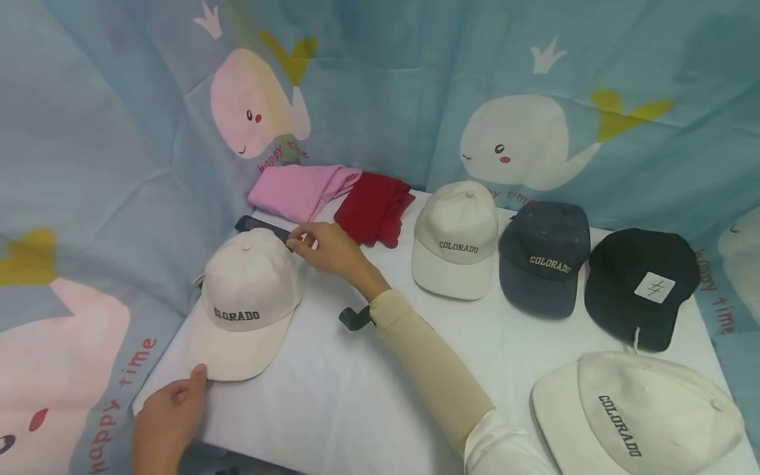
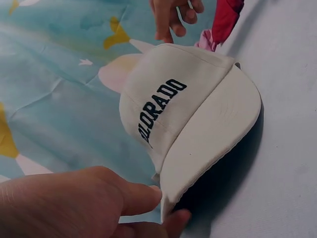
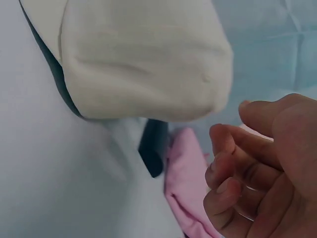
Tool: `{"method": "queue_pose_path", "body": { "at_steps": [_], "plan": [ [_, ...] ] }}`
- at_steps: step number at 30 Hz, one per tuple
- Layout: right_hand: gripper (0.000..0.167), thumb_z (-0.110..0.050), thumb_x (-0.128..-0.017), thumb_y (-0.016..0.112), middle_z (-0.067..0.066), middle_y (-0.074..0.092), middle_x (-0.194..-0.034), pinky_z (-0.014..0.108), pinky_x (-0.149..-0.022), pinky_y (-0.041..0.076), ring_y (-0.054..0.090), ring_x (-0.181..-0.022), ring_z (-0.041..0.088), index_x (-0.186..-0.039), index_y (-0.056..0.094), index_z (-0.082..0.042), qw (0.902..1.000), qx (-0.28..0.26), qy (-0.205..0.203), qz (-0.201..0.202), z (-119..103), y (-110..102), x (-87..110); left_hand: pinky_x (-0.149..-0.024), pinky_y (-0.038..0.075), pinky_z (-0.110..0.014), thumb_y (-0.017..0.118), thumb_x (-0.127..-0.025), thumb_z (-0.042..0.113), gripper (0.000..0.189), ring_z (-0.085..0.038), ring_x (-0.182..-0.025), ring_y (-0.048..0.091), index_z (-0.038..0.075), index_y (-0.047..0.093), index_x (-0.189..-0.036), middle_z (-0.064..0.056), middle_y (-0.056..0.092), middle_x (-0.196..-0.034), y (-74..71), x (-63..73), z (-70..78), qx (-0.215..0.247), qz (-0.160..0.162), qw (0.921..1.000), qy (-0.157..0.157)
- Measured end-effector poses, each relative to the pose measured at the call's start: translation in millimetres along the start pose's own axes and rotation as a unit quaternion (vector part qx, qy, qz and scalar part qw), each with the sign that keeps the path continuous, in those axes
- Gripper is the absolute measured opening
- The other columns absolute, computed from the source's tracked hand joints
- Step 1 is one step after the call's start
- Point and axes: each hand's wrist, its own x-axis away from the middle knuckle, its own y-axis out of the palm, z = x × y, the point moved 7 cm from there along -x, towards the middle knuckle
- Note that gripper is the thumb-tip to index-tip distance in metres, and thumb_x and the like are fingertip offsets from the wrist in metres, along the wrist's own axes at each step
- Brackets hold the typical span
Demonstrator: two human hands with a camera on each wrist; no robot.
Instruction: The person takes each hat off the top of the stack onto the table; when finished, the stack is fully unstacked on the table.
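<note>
A cream baseball cap (image 1: 252,284) lettered COLORADO sits at the left side of the table. My left hand (image 1: 169,419) pinches the front edge of its brim between thumb and fingers, as the left wrist view shows at the brim's corner. Beside the crown, toward the back, my right hand (image 1: 329,251) hovers with loosely bent fingers (image 3: 223,171) and a gap between thumb and forefinger. Nothing is held there, and it stands apart from the cap in the right wrist view. Behind the cap lies a dark, narrow, folded strip (image 3: 154,148), partly hidden by the crown.
At the back lie a folded pink cloth (image 1: 299,188) and a red cloth (image 1: 371,208). Rightward stand another cream cap (image 1: 457,244), a dark grey cap (image 1: 543,257) and a black cap (image 1: 629,284) with a white tag. One more cream cap (image 1: 653,409) lies front right. Whale-print curtains (image 1: 386,86) surround the table.
</note>
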Motion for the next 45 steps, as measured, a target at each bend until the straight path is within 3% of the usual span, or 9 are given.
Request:
{"method": "queue_pose_path", "body": {
  "at_steps": [7,13,16,19,22,25,28,40,45],
  "plan": [
    [0.027,-0.040,-0.105,0.068,-0.008,0.066,-0.091,0.023,-0.064,0.050,0.059,-0.080,0.009,-0.123,0.076,-0.022,0.9998,0.006,0.009,-0.019,-5,22,-9.8,-0.101,0.044,-0.068,0.037,-0.108,0.062,0.084,-0.058,-0.121,0.055,-0.016,0.059,-0.132,-0.038,0.056,-0.138,4.4,2.1,-2.3,0.029,-0.013,0.9992,-0.023],
    [0.021,-0.038,-0.104,0.070,-0.010,0.067,-0.091,0.022,-0.065,0.047,0.058,-0.083,0.008,-0.116,0.078,-0.022,0.9996,0.027,0.000,0.001,-12,19,-11.5,-0.112,0.035,-0.069,0.034,-0.107,0.065,0.087,-0.057,-0.136,0.044,-0.013,0.053,-0.141,-0.037,0.049,-0.147,9.7,-1.1,-1.7,0.064,-0.019,0.9967,-0.047],
    [0.021,-0.039,-0.103,0.071,-0.010,0.068,-0.090,0.022,-0.066,0.047,0.058,-0.084,0.008,-0.115,0.079,-0.023,0.9995,0.029,-0.008,0.012,-15,15,-11.8,-0.103,0.043,-0.068,0.036,-0.108,0.063,0.084,-0.056,-0.129,0.050,-0.013,0.056,-0.138,-0.036,0.055,-0.142,7.1,-2.5,-1.3,0.083,0.009,0.9957,-0.040],
    [0.020,-0.039,-0.103,0.071,-0.012,0.069,-0.090,0.020,-0.069,0.048,0.059,-0.086,0.006,-0.114,0.079,-0.024,0.9992,0.028,-0.019,0.022,-20,11,-11.2,-0.082,0.050,-0.056,0.040,-0.108,0.060,0.079,-0.050,-0.113,0.058,-0.013,0.061,-0.132,-0.035,0.062,-0.129,1.8,-2.1,-1.1,0.101,0.038,0.9937,-0.030],
    [0.018,-0.038,-0.103,0.071,-0.013,0.070,-0.091,0.019,-0.075,0.048,0.059,-0.089,0.005,-0.111,0.079,-0.025,0.9984,0.031,-0.032,0.033,-26,7,-10.3,-0.065,0.044,-0.042,0.042,-0.108,0.058,0.074,-0.038,-0.092,0.058,-0.011,0.066,-0.118,-0.029,0.067,-0.103,-4.6,-0.1,0.9,0.112,0.061,0.9914,-0.032],
    [0.016,-0.038,-0.103,0.072,-0.014,0.070,-0.091,0.018,-0.079,0.047,0.059,-0.090,0.005,-0.109,0.079,-0.025,0.9977,0.030,-0.041,0.046,-33,3,-9.3,-0.056,0.038,-0.037,0.043,-0.108,0.057,0.068,-0.028,-0.075,0.052,-0.006,0.065,-0.097,-0.015,0.062,-0.078,-11.4,3.3,4.5,0.121,0.081,0.9888,-0.033],
    [0.016,-0.037,-0.103,0.072,-0.014,0.071,-0.091,0.019,-0.078,0.048,0.060,-0.090,0.004,-0.109,0.079,-0.024,0.9973,0.021,-0.044,0.055,-38,-1,-8.7,-0.052,0.035,-0.036,0.043,-0.109,0.058,0.064,-0.022,-0.065,0.047,-0.001,0.060,-0.090,-0.006,0.056,-0.071,-16.5,7.3,7.6,0.127,0.094,0.9870,-0.029],
    [0.021,-0.033,-0.103,0.072,-0.007,0.070,-0.090,0.020,-0.064,0.052,0.062,-0.079,0.007,-0.117,0.078,-0.019,0.9953,-0.012,-0.065,0.070,-54,-19,-4.1,-0.044,0.030,-0.035,0.043,-0.108,0.060,0.065,-0.021,-0.054,0.043,-0.001,0.066,-0.102,-0.002,0.058,-0.063,-29.0,14.2,19.9,0.151,0.138,0.9787,-0.014],
    [0.021,-0.033,-0.103,0.072,-0.006,0.072,-0.091,0.022,-0.061,0.052,0.062,-0.078,0.007,-0.117,0.078,-0.018,0.9931,-0.023,-0.081,0.082,-65,-31,-1.0,-0.044,0.030,-0.032,0.047,-0.107,0.058,0.065,-0.016,-0.054,0.042,-0.003,0.063,-0.092,0.001,0.054,-0.060,-38.5,17.5,25.5,0.167,0.170,0.9711,0.012]
  ]
}}
